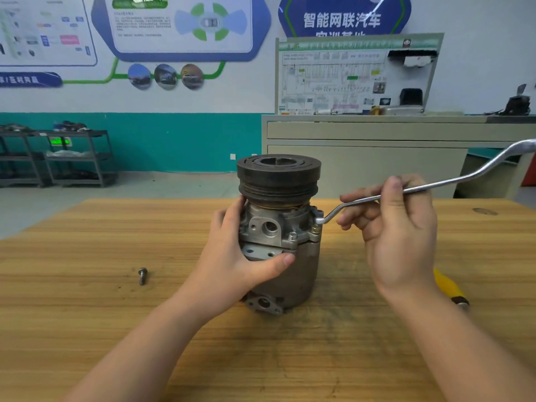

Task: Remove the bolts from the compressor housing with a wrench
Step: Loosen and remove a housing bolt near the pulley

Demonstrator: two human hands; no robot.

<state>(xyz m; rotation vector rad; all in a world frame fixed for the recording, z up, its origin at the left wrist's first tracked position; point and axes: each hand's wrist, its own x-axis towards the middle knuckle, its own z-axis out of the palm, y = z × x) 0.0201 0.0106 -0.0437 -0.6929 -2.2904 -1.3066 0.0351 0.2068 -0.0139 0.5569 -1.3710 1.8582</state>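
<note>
A grey metal compressor (293, 274) stands upright on the wooden table (87, 300), with a dark pulley (279, 172) on top. My left hand (232, 256) grips the housing's left side, thumb across the front. My right hand (397, 236) holds the shank of a long silver offset wrench (452, 181). The wrench's ring end sits over a bolt (315, 228) on the right flange. A second bolt (293, 236) stands in the flange at the front. One removed bolt (142, 275) lies loose on the table to the left.
A yellow-handled tool (449, 288) lies on the table behind my right wrist. A beige cabinet (377, 158) with a wiring display board stands behind the table. Metal shelving racks (75, 158) line the far left wall.
</note>
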